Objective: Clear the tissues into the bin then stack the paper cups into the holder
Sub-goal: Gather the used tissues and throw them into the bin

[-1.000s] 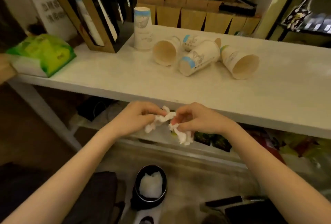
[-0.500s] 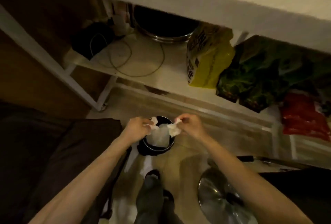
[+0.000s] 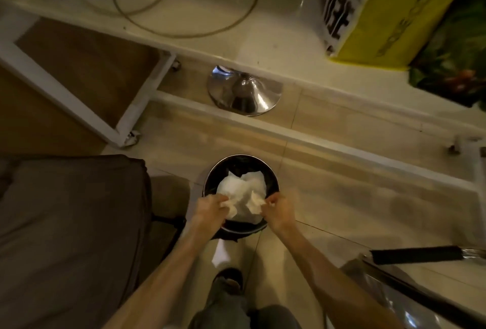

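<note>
Left hand [image 3: 210,206] pinching crumpled tissue [image 3: 228,206]; right hand [image 3: 279,207] pinching second tissue scrap [image 3: 254,200]. Both hovering over bin [image 3: 210,178] mouth's 6 o'clock edge, left at 7, right at 5. Bin directly beneath; release dropping both inside.

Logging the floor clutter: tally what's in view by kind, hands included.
Hands: 2, left hand and right hand, each pinching a tissue scrap
Bins: 1, bin, tissue inside
Chrome bases: 1, base
Yellow bags: 1, bag
Cables: 1, cable
Total: 6
</note>
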Motion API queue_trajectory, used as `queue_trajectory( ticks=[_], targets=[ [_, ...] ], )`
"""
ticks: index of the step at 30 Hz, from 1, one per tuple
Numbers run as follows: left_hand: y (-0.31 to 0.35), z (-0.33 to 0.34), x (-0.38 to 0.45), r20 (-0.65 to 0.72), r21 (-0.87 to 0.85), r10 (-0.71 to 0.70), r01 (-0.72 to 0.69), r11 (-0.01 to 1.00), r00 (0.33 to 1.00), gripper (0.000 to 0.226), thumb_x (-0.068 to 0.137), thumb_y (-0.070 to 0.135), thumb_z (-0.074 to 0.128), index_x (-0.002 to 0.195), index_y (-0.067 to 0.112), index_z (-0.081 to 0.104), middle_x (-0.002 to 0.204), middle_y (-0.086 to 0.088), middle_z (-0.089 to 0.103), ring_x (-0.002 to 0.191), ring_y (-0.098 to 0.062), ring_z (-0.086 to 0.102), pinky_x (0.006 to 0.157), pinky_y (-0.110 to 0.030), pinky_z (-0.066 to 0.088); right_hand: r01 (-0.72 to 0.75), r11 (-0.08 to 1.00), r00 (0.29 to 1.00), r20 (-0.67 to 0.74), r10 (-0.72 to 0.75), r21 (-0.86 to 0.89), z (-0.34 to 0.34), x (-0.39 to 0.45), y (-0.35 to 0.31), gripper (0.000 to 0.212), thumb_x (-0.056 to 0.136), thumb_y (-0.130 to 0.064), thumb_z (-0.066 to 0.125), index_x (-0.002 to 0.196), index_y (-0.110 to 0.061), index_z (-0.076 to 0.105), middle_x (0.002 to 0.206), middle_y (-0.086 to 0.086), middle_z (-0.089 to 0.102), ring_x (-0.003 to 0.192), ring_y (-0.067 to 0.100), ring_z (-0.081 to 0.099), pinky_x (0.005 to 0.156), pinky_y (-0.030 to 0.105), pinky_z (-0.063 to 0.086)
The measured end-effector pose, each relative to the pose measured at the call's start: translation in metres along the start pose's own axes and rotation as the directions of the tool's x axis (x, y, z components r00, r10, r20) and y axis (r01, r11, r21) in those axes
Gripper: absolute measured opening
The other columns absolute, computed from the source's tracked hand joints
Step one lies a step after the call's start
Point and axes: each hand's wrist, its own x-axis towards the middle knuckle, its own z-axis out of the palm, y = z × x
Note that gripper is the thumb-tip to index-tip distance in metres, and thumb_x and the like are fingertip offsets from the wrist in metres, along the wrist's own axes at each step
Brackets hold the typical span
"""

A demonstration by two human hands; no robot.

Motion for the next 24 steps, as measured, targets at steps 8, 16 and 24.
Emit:
queue_trajectory(
  ticks=[8,16,24],
  targets=[
    [-0.005,0.029,0.024,0.105,0.080,0.002,-0.011,0.997,0.994,0.051,0.091,0.022,0.048,0.139,0.011,0.032,0.136,-0.019,0.048,0.124,-0.032,0.046,0.101,-0.037,0.039,-0.095,0.995,0.962,0.260,0.085,0.028,0.005,0.024,0.016,0.057,0.084,-0.006,0.055,0.136,-0.008,0.032,0.122,0.018,0.055,0.110,0.033,0.056,0.080,0.035,0.051],
    [0.053,-0.041,-0.046,0.151,0.133,0.027,-0.048,0.990,0.988,0.049,0.088,0.019,0.054,0.134,0.011,0.038,0.133,-0.017,0.051,0.119,-0.031,0.051,0.100,-0.037,0.042,0.032,0.998,0.978,0.204,-0.043,0.056,-0.064,-0.046,-0.060,0.049,0.079,-0.005,0.062,0.126,-0.002,0.048,0.115,0.015,0.058,0.102,0.025,0.056,0.064,0.015,0.041],
    [0.166,-0.149,-0.165,0.140,0.097,0.263,-0.278,0.956,0.955,0.057,0.079,0.025,0.066,0.130,0.015,0.042,0.109,-0.010,0.069,0.102,-0.020,0.062,0.086,-0.026,0.045,0.182,0.964,0.944,0.242,-0.226,0.191,-0.167,-0.176,-0.178,0.036,0.077,-0.004,0.067,0.110,-0.009,0.052,0.079,0.000,0.062,0.077,0.016,0.058,0.067,0.031,0.047]
  ],
)
